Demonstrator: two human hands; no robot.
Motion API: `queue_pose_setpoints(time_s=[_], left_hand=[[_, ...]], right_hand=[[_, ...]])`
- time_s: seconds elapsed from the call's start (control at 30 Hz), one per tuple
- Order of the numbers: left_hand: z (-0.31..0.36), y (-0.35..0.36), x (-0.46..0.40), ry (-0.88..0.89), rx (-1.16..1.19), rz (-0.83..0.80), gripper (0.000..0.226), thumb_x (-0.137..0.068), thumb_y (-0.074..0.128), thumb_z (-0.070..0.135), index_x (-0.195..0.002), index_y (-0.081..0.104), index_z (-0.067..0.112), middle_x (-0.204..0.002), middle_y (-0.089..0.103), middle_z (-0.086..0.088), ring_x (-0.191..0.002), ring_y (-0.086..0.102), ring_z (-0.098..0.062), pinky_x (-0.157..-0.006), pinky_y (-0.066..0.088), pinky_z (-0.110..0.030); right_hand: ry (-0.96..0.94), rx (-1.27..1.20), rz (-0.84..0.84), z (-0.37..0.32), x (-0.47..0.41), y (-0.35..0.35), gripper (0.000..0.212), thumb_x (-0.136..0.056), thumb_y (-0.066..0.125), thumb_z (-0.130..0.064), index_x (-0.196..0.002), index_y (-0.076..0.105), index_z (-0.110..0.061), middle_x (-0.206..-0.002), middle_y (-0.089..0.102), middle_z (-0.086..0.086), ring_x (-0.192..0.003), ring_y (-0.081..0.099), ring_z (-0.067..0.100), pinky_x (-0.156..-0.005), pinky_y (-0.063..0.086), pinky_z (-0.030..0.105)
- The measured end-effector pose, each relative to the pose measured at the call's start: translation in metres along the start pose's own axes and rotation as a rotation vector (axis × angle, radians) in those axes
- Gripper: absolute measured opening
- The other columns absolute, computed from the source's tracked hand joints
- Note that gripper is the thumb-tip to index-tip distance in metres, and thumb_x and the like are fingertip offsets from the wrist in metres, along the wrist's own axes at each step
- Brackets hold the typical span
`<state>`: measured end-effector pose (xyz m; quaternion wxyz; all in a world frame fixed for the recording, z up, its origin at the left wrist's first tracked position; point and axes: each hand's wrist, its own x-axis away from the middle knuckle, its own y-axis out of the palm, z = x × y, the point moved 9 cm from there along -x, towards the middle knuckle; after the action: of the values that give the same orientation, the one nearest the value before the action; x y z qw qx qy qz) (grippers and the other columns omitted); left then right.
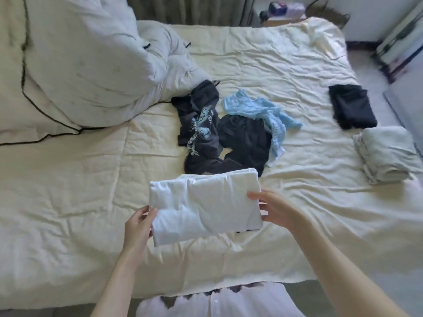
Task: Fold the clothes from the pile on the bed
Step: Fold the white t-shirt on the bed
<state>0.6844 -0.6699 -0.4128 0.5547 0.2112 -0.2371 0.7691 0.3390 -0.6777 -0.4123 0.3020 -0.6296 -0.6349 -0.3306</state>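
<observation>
A folded white garment (203,204) is held just above the cream bed cover (91,191), near the front edge. My left hand (138,225) grips its left end, thumb on top. My right hand (272,208) grips its right end the same way. Behind it lies the unfolded pile: a dark printed top (201,126), a black garment (245,138) and a light blue knitted piece (258,110).
Two folded items sit at the bed's right side: a black one (351,106) and a pale grey-green one (389,154). A bunched duvet (96,65) fills the back left. A nightstand with small objects (283,12) stands beyond the bed.
</observation>
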Motion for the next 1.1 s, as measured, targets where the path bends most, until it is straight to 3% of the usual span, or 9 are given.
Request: queue_pose_setpoints(time_s=[0.17,0.3,0.4,0.5,0.63,0.77,0.9,1.1], left_hand=[[0.011,0.067,0.031,0.055,-0.150,-0.283,0.008,-0.090,0.061,0.014,-0.098,0.064,0.014,-0.081,0.065,-0.003,-0.069,0.061,-0.014,-0.060,0.049,-0.028],[0.023,0.137,0.064,0.106,-0.271,-0.504,0.016,-0.091,0.060,0.015,-0.106,0.062,0.011,-0.091,0.067,-0.006,-0.076,0.063,-0.019,-0.061,0.049,-0.029],[0.036,0.193,0.097,0.184,-0.331,-0.635,0.009,-0.091,0.060,0.019,-0.098,0.066,0.017,-0.088,0.070,-0.003,-0.079,0.065,-0.018,-0.061,0.049,-0.028],[0.036,0.243,0.135,0.235,-0.377,-0.741,0.007,-0.091,0.061,0.020,-0.090,0.068,0.022,-0.080,0.072,0.001,-0.075,0.066,-0.016,-0.059,0.050,-0.026],[0.011,0.299,0.184,0.229,-0.437,-0.846,0.007,-0.089,0.062,0.020,-0.090,0.069,0.021,-0.077,0.073,0.002,-0.073,0.068,-0.014,-0.060,0.052,-0.026],[-0.019,0.364,0.233,0.204,-0.532,-0.962,0.008,-0.089,0.062,0.019,-0.089,0.070,0.020,-0.079,0.074,0.001,-0.067,0.068,-0.008,-0.058,0.049,-0.021],[-0.037,0.443,0.282,0.231,-0.576,-1.008,0.009,-0.089,0.061,0.018,-0.089,0.070,0.020,-0.077,0.074,0.003,-0.068,0.068,-0.008,-0.061,0.049,-0.024],[-0.073,0.544,0.351,0.230,-0.594,-1.038,0.010,-0.090,0.060,0.015,-0.087,0.070,0.017,-0.074,0.072,0.002,-0.071,0.066,-0.014,-0.063,0.050,-0.028]], right_hand=[[-0.076,-0.184,0.209,0.051,0.090,-0.057,0.023,-0.086,0.060,-0.015,-0.107,0.067,-0.020,-0.106,0.067,0.010,-0.097,0.063,0.027,-0.082,0.052,0.041],[-0.151,-0.353,0.365,0.088,0.153,-0.104,0.025,-0.087,0.062,-0.016,-0.110,0.064,-0.024,-0.097,0.067,0.003,-0.089,0.062,0.024,-0.076,0.050,0.036],[-0.204,-0.468,0.491,0.114,0.195,-0.143,0.025,-0.085,0.064,-0.017,-0.110,0.064,-0.019,-0.086,0.068,0.001,-0.081,0.061,0.022,-0.069,0.048,0.033],[-0.245,-0.571,0.586,0.146,0.229,-0.180,0.019,-0.083,0.065,-0.018,-0.102,0.066,-0.019,-0.078,0.071,-0.001,-0.078,0.063,0.021,-0.073,0.047,0.036],[-0.270,-0.697,0.666,0.196,0.267,-0.223,0.015,-0.085,0.062,-0.015,-0.099,0.065,-0.020,-0.070,0.070,-0.004,-0.058,0.065,0.011,-0.050,0.047,0.022],[-0.273,-0.793,0.723,0.242,0.293,-0.273,0.010,-0.087,0.059,-0.012,-0.094,0.065,-0.018,-0.063,0.062,-0.004,-0.045,0.052,0.007,-0.040,0.034,0.018],[-0.254,-0.809,0.761,0.272,0.318,-0.338,0.014,-0.086,0.062,-0.014,-0.100,0.065,-0.016,-0.079,0.067,0.000,-0.071,0.059,0.019,-0.059,0.040,0.029],[-0.246,-0.803,0.816,0.304,0.360,-0.447,0.016,-0.085,0.065,-0.017,-0.100,0.067,-0.019,-0.083,0.073,-0.003,-0.077,0.066,0.018,-0.068,0.048,0.033]])
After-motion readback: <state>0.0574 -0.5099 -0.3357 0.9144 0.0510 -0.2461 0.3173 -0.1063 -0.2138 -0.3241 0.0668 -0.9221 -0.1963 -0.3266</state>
